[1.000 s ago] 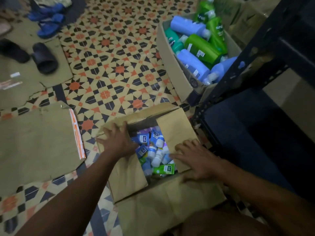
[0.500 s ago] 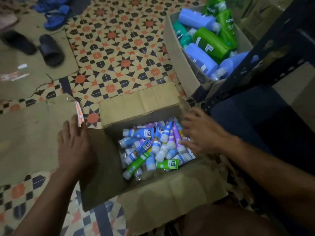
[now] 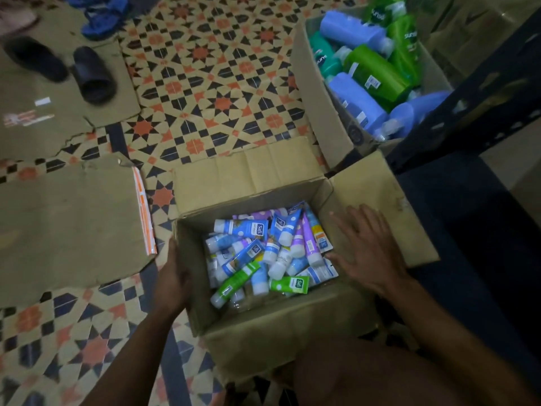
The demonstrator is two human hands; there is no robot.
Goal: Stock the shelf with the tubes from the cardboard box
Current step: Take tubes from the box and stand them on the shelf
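- The right flap (image 3: pixel 380 197) is now folded out; the right hand (image 3: pixel 369 254) lies flat on it, fingers spread.
- The left hand (image 3: pixel 173 278) grips the brown cardboard box (image 3: pixel 278 329) by its wall.
- Small blue, green and purple plastic tubes (image 3: pixel 248 228) are heaped inside: probably light and squashy, best grasped mid-body.

Tubes (image 3: pixel 248 228) read "Safi" (bottles (image 3: pixel 377 74) perhaps "Sunsilk").
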